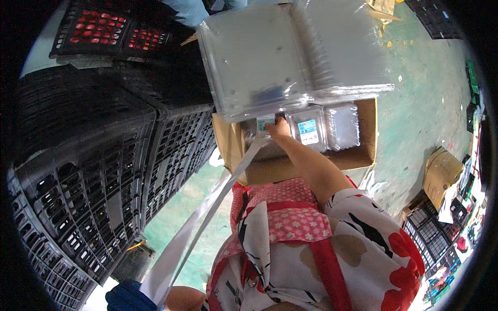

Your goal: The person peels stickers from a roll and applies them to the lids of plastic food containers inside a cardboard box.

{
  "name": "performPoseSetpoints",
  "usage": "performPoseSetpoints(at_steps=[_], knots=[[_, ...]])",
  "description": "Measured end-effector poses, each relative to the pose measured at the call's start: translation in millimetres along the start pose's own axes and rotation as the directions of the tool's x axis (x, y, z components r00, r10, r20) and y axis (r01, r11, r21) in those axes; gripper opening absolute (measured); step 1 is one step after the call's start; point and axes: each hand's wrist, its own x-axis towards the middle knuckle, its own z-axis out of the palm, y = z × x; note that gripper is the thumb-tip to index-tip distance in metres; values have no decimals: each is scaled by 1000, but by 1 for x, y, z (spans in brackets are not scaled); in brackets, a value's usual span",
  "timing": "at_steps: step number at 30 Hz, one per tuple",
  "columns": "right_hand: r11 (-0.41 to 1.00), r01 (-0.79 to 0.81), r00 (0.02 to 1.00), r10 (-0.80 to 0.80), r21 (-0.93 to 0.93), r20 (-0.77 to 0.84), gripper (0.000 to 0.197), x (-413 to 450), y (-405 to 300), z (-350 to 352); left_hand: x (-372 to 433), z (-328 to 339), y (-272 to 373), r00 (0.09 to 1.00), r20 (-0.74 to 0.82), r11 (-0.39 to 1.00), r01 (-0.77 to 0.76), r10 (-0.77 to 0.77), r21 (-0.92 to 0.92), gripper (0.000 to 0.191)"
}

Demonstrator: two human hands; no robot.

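Note:
My right hand (279, 128) reaches into an open cardboard box (272, 171), its bent fingers touching the right edge of a printed label (265, 124) over a clear plastic container. Whether they pinch the label is unclear. Beside it on the right, another clear container (307, 130) bears a label, and a stack of clear containers (342, 126) stands farther right. A long pale strip (237, 171) runs from below the first label down to the lower left. There, my left hand (130, 297) appears to be in a dark blue glove at the picture's edge; its fingers cannot be made out.
Large stacks of clear plastic trays (256, 58) cover the box's far side. Tall black plastic crates (93, 186) stand close on the left; a crate of red fruit (97, 29) is behind them. A cardboard box (441, 171) and black crates (428, 225) are at the right.

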Motion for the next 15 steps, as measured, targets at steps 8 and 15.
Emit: performPoseSetpoints(at_steps=[8,15], knots=[[856,508,857,-489,-100,162,39,-80,-51,-68,12,41,11,998,-43,978,-29,39,209,9],[123,864,116,-992,488,44,24,-243,-187,-203,45,70,-43,991,-106,946,115,-87,303,11]])
